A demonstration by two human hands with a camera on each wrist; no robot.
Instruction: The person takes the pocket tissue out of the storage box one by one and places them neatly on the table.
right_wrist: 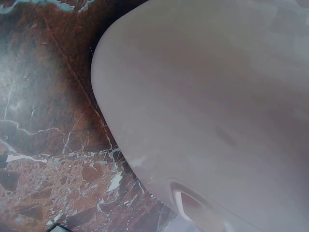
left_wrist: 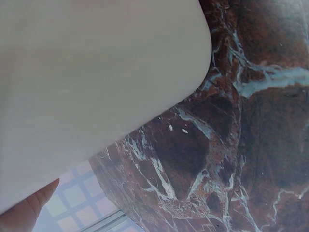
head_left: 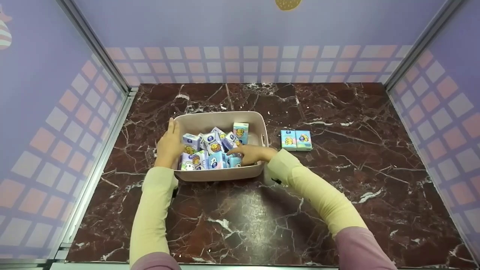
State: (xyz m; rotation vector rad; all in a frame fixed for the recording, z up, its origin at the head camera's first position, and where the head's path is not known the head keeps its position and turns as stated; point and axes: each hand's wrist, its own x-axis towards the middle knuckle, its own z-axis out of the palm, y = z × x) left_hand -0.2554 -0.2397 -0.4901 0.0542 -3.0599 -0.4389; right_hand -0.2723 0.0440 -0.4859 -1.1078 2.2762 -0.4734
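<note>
A beige plastic bin [head_left: 217, 176] on the marble-patterned surface holds several small printed tissue packs [head_left: 215, 148], heaped loosely. My left hand [head_left: 168, 146] rests along the bin's left rim, fingers straight and pointing away from me. In the left wrist view, its fingers [left_wrist: 36, 205] lie against the outer wall. Over the right rim, my right hand [head_left: 252, 153] reaches into the front right corner. Its index finger and thumb pinch a blue tissue pack [head_left: 235, 162], partly hidden by the hand. The right wrist view shows mostly the bin's outer wall [right_wrist: 193, 106].
Two light blue tissue packs [head_left: 296, 140] lie side by side on the dark red marbled table [head_left: 356, 168], right of the bin. Purple panels with pink and white checks [head_left: 255, 60] enclose the back and both sides. A handle slot [right_wrist: 193, 205] pierces the bin's wall.
</note>
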